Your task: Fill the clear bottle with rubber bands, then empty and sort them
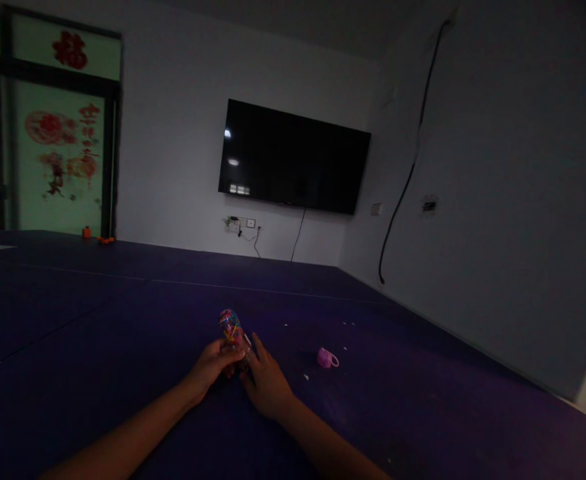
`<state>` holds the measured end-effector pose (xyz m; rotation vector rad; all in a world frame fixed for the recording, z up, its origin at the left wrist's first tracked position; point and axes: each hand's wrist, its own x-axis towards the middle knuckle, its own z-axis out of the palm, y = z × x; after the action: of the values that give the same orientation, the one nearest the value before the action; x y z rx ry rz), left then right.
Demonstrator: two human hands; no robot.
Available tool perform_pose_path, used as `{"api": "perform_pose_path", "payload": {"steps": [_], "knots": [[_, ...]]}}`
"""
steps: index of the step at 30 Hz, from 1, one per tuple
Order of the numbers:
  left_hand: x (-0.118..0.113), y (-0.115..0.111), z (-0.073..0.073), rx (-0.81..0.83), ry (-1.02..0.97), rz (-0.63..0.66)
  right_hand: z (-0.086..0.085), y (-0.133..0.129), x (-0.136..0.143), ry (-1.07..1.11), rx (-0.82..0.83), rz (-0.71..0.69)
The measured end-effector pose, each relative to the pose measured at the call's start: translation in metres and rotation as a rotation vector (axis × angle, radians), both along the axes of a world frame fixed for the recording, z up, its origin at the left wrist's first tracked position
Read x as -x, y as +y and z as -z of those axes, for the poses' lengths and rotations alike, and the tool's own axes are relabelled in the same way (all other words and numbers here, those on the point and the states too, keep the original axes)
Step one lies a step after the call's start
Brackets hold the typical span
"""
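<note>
A small clear bottle with thin multicoloured pieces, perhaps rubber bands, gathered at its far end is tilted just above the purple surface. My left hand is closed round its near part, thumb on top. My right hand lies against the bottle's right side near its close end, fingers stretched out and apart. Whether its fingertips carry anything is too dark to see. To the right of my hands a pink cap with a ring loop rests on the surface.
The wide purple surface reaches back to the wall. White scraps lie around the cap. Small orange objects stand far left by the glass door. A television hangs ahead, and a black cable runs down the right wall.
</note>
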<state>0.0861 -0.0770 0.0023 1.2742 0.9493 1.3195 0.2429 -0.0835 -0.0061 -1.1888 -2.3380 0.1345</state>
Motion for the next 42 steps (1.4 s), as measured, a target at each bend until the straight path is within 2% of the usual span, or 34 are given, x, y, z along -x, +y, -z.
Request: {"api": "perform_pose_path", "payload": {"steps": [5, 13, 32, 39, 42], "knots": [[-0.001, -0.002, -0.002, 0.007, -0.006, -0.042, -0.002, 0.001, 0.0, -0.024, 0.026, 0.014], [-0.001, -0.004, -0.004, 0.053, -0.103, -0.131, -0.001, 0.0, 0.001, 0.012, -0.023, 0.015], [0.001, -0.004, -0.001, 0.044, -0.115, -0.172, -0.005, -0.001, 0.001, 0.06, -0.055, -0.011], [0.0, -0.004, -0.002, 0.013, -0.099, -0.203, -0.008, -0.002, 0.001, 0.131, -0.059, 0.042], [0.0, -0.004, -0.002, 0.011, -0.091, -0.215, -0.011, -0.002, -0.002, 0.233, -0.072, 0.142]]}}
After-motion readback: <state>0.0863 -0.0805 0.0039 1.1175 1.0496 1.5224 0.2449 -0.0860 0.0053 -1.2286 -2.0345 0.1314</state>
